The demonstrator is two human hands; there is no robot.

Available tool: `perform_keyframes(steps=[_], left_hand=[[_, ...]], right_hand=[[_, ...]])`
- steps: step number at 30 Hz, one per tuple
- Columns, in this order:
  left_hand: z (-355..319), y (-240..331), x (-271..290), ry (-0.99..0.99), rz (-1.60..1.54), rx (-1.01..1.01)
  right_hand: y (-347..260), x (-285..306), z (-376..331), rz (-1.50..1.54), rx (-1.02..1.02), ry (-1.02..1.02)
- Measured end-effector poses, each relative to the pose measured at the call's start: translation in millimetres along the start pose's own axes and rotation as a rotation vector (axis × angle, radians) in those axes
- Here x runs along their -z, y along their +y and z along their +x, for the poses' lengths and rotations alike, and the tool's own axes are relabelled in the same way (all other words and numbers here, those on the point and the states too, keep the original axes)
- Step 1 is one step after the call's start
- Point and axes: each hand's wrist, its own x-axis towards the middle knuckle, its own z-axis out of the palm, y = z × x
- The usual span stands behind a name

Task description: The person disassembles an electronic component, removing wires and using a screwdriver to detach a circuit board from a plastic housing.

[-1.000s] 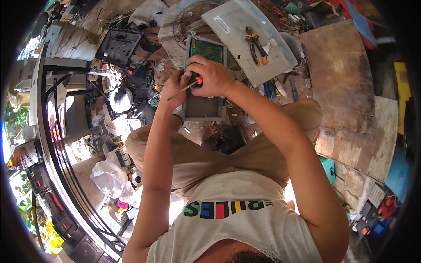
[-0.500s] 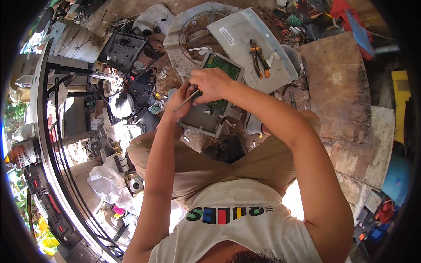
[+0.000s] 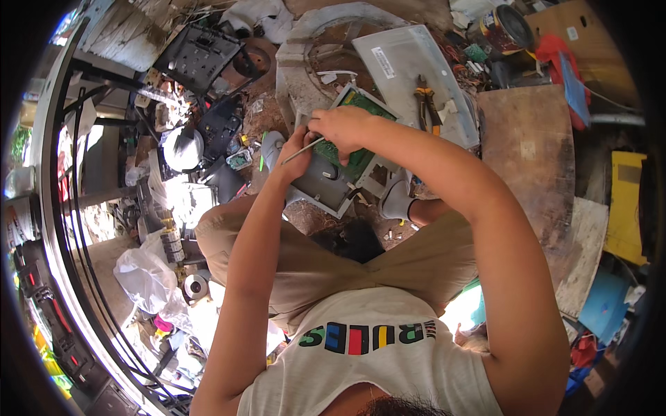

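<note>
Metal screwdriver (image 3: pixel 303 150) gripped by both hands.

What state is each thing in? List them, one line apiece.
Grey device casing: opened, tilted, propped between the feet.
Green circuit board: exposed inside the casing.
Screwdriver: held, shaft slanting over the casing.
Right hand: closed on the screwdriver's handle end.
Left hand: closed by the shaft.
Grey cover panel: detached, lying flat.
Pliers: lying unused on the panel.
</note>
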Motion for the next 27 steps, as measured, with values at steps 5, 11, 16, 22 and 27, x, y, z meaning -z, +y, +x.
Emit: perform_keyframes(steps=[5, 11, 16, 22, 27], left_hand=[[6, 11, 7, -0.069, 0.047, 0.095], [2, 7, 0, -0.013, 0.015, 0.038], [9, -2, 2, -0.074, -0.106, 0.008], [4, 3, 17, -0.219, -0.119, 0.138], [-10, 6, 26, -0.246, -0.038, 0.224]], right_hand=[[-5, 7, -5, -0.014, -0.01, 0.026], [-14, 11, -26, -0.026, -0.022, 0.12], [1, 4, 3, -0.016, 0.059, 0.081], [18, 11, 23, -0.063, 0.016, -0.031], [23, -2, 24, -0.018, -0.023, 0.167]])
